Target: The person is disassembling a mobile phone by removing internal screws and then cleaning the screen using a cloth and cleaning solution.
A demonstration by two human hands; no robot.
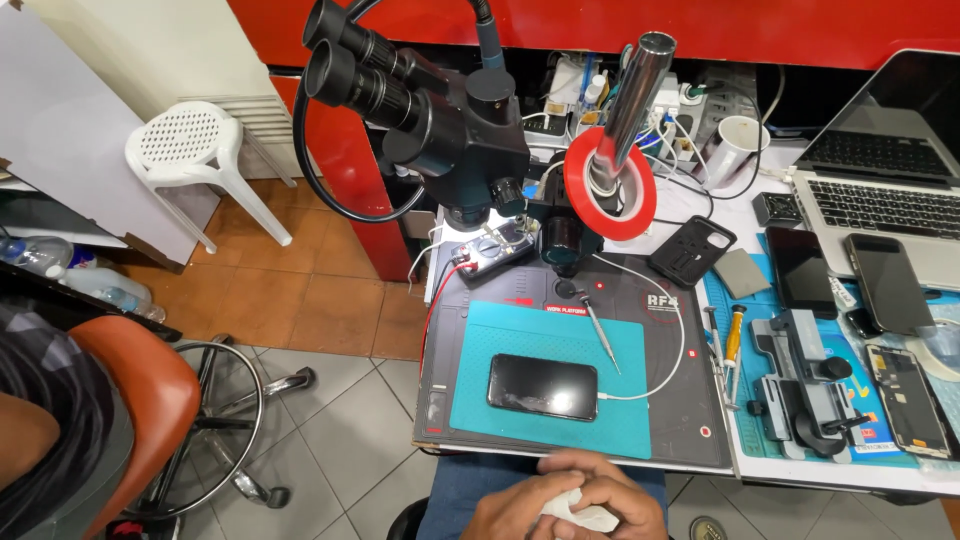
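**Hands clasped over white cloth at bench edge**

At bottom centre, the left hand [520, 505] and right hand [610, 490] close together around a white cloth [585, 515]. Just above, a dark phone [542, 387] lies on the teal mat [550, 335]. Microscope [440, 110] upper centre; tiled floor [330, 400] at left.

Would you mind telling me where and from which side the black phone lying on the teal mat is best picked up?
Grip the phone across its two long edges, near its left end, coming from above. It lies flat, screen up, and a white cable is plugged into its right end, so that end is probably best avoided.
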